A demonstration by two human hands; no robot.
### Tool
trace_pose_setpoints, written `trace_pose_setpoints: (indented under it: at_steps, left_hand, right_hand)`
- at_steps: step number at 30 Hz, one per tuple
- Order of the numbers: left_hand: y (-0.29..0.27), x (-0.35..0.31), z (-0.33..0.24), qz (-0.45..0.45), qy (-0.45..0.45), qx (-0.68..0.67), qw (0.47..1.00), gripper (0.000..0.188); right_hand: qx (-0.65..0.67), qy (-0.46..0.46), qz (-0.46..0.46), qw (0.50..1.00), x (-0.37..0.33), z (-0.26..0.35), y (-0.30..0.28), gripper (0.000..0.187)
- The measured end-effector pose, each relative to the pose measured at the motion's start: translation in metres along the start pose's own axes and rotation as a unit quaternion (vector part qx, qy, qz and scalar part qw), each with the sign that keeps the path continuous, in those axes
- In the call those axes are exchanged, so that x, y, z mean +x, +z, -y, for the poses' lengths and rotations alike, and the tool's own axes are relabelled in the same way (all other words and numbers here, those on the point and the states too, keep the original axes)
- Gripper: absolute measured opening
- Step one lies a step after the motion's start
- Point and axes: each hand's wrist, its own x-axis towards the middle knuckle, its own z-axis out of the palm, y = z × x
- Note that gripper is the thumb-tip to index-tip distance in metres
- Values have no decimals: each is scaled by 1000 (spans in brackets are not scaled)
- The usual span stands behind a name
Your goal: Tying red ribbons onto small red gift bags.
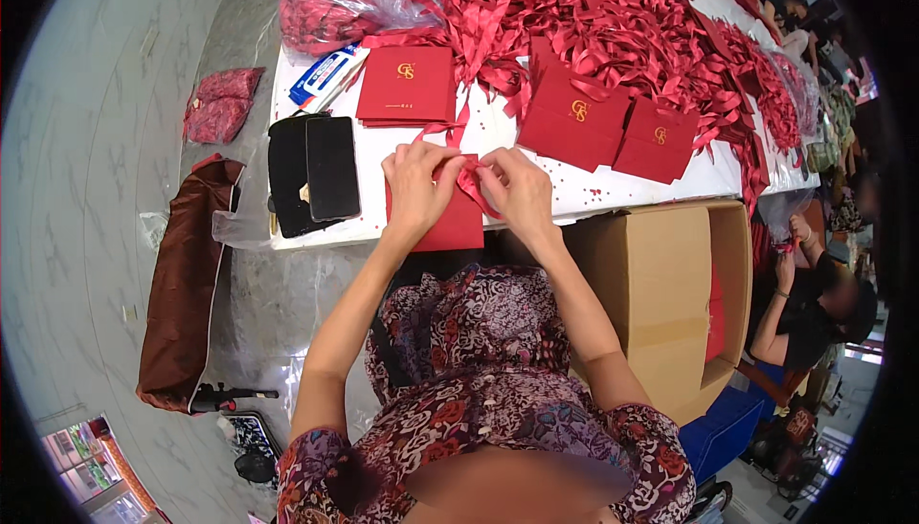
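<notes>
A flat red paper bag [455, 229] lies at the table's near edge, its lower end reaching past the edge toward me. My left hand [418, 187] rests over the bag's upper left part, thumb and fingers pinched at a red ribbon. From the right, my right hand [518, 189] pinches the same ribbon [469, 185], which loops between both hands at the bag's top. Their fingertips almost meet, so the exact grip is partly hidden. Just beyond them sits a stack of red bags [407, 84], with a strand of ribbon trailing beside it.
Ribbon-handled red bags [574, 108] and a big ribbon heap [565, 7] cover the far table [574, 203]. At left are a black phone [332, 168], a blue-white packet [324, 79] and a filled plastic bag [325, 2]. A cardboard box [670, 285] stands right; another person [814, 294] sits beyond.
</notes>
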Motion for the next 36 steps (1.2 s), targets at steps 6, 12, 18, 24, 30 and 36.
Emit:
trace_pose_setpoints:
  at_steps: [6, 12, 18, 24, 30, 36]
  left_hand:
    - [7, -16, 1, 32, -149, -238, 959, 14]
    - [-6, -19, 17, 118, -292, -526, 790, 10]
    - [-16, -21, 30, 159, -327, -501, 786, 13]
    - [-40, -17, 12, 100, -225, -193, 950, 20]
    - [-30, -21, 45, 59, -92, 29, 994, 35]
    - [-13, -19, 19, 68, -85, 19, 994, 29]
  right_hand:
    - [29, -66, 7, 997, -9, 12, 12, 13]
    - [167, -38, 15, 985, -7, 21, 16, 25]
    - [159, -22, 93, 983, -2, 20, 22, 16]
    - [64, -93, 64, 992, -2, 18, 28, 13]
    - [37, -58, 33, 997, -4, 18, 41, 10]
    - [3, -52, 7, 999, -7, 5, 48, 10]
